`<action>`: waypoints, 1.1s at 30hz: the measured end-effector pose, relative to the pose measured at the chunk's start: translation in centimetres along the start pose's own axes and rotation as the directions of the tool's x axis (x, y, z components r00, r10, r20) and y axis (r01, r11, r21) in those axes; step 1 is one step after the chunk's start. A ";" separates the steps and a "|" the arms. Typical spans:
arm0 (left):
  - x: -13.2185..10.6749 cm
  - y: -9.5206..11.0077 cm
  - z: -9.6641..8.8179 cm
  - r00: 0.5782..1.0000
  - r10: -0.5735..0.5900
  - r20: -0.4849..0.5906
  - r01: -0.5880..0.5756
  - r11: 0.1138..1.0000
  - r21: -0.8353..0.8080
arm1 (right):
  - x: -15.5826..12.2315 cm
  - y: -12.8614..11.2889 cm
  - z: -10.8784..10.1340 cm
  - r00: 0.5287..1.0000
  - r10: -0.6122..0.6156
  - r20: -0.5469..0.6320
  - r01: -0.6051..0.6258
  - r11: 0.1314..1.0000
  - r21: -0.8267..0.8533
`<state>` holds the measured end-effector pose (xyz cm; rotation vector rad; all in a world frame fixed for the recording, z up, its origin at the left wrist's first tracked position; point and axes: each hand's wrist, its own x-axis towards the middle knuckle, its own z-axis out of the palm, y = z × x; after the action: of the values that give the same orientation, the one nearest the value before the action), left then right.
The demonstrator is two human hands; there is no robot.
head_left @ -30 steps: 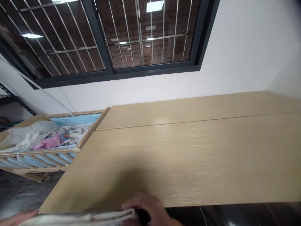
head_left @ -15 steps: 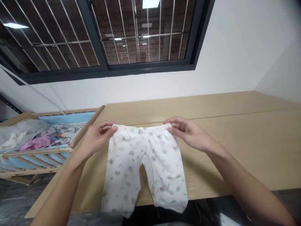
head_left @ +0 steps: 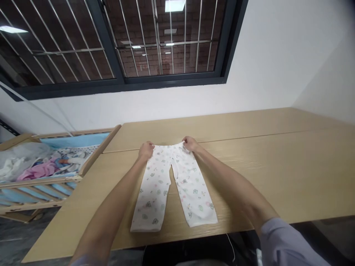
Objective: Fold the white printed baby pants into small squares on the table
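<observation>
A small pair of white baby trousers with a little coloured print lies flat on the light wooden table, legs pointing towards me. My left hand is closed on the left corner of the waistband. At the right corner, my right hand pinches the waistband too. Both arms are stretched out over the table.
A wooden cot stands to the left of the table, holding a heap of baby clothes on blue padding. A white wall and a barred window lie behind the table. Dark floor shows below the table's near edge.
The trousers, held up above the table half a second ago, now lie flat on it, farther from me. Both hands moved forward and closer together with the waistband.
</observation>
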<state>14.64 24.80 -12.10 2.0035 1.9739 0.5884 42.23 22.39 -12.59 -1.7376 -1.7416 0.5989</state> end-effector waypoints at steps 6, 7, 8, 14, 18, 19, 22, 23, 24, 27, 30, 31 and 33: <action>1.2 -0.8 1.9 0.996 -0.085 -0.012 0.085 0.995 0.059 | 1.6 2.0 1.8 0.998 0.060 0.018 -0.060 0.998 -0.002; 1.3 -0.9 2.0 0.996 -0.086 -0.012 0.086 0.994 0.068 | 1.7 2.1 2.0 0.998 0.065 0.019 -0.065 0.998 -0.002; 1.4 -1.0 2.1 0.996 -0.085 -0.013 0.086 0.993 0.076 | 1.8 2.2 2.1 0.997 0.070 0.019 -0.070 0.998 -0.003; 1.5 -1.4 2.4 0.997 -0.079 -0.016 0.080 0.989 0.128 | 2.1 1.9 2.1 0.995 0.100 0.015 -0.100 0.995 -0.008; 0.6 -0.7 2.2 0.997 -0.075 -0.029 0.079 0.985 0.154 | 2.3 1.5 1.9 0.993 0.117 0.001 -0.117 0.993 -0.012; 0.2 -0.4 2.0 0.997 -0.073 -0.035 0.078 0.984 0.162 | 2.3 1.5 1.8 0.993 0.119 -0.003 -0.119 0.993 -0.013; -1.4 1.4 0.9 0.996 -0.049 -0.072 0.062 0.980 0.191 | 2.3 1.6 1.6 0.992 0.123 -0.013 -0.123 0.992 -0.010; -2.1 2.3 0.5 0.996 -0.029 -0.087 0.046 0.978 0.202 | 2.4 1.6 1.5 0.992 0.124 -0.016 -0.124 0.992 -0.008; -3.0 3.3 0.0 0.995 0.000 -0.097 0.021 0.977 0.212 | 2.5 1.7 1.3 0.992 0.123 -0.019 -0.123 0.992 -0.005; -6.7 6.9 -1.1 0.988 0.144 -0.062 -0.126 0.965 0.228 | 2.8 2.1 0.8 0.994 0.110 -0.016 -0.110 0.994 0.007; -12.9 10.6 -1.5 0.948 0.300 0.105 -0.316 0.926 0.207 | 2.9 2.4 0.5 0.996 0.088 0.016 -0.088 0.996 0.020; -15.4 11.7 -1.4 0.928 0.331 0.172 -0.361 0.913 0.192 | 2.9 2.4 0.4 0.996 0.082 0.028 -0.083 0.996 0.023; -20.3 13.7 -0.8 0.835 0.406 0.372 -0.484 0.864 0.143 | 2.9 2.5 0.4 0.996 0.075 0.048 -0.076 0.997 0.024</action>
<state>26.63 3.97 -7.12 2.5396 1.4281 0.0875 43.81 25.43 -14.31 -1.7916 -1.6984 0.6970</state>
